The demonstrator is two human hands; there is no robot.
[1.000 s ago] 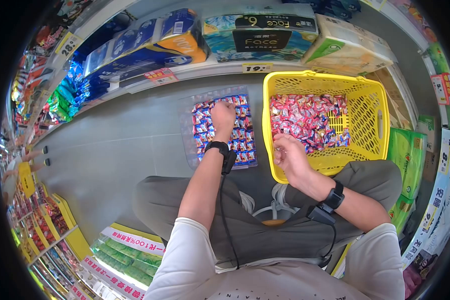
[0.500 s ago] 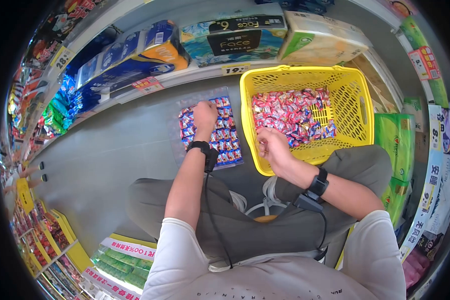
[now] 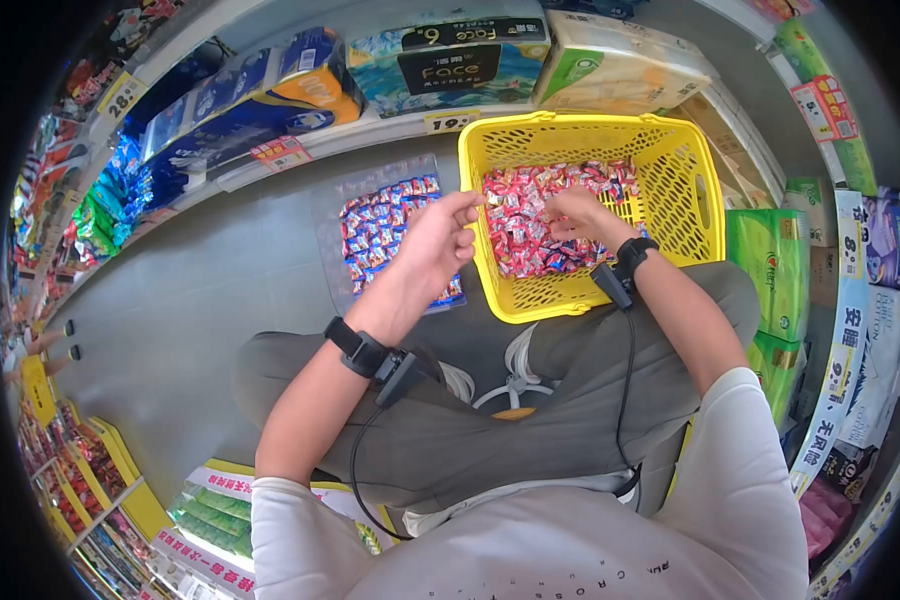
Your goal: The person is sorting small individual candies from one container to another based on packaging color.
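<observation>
My left hand (image 3: 435, 245) is over the near left rim of the yellow basket (image 3: 712, 165), its fingers curled and its thumb and index finger close together. Whatever they may pinch is too small to make out. Inside the basket, my right hand (image 3: 578, 214) reaches down over a loose heap of pink-and-red wrapped candies (image 3: 515, 235), fingers apart, with the fingertips at the heap. To the left of the basket lies a clear plastic tray (image 3: 332, 215) holding wrapped candies in blue and red (image 3: 370, 225), set in rows. My left forearm covers part of the tray.
Tissue packs (image 3: 450, 65) line the low shelf behind the basket. Green packs (image 3: 767, 260) stand close on the right. Candy racks (image 3: 90, 460) are at the far left, and a display of green packs (image 3: 215, 520) is near my left elbow. My legs (image 3: 310, 375) are bent beside the basket.
My left hand has moved from over the tray to the basket's left rim. The right hand has gone from the basket's near-left rim into the candy heap. The view has shifted slightly.
</observation>
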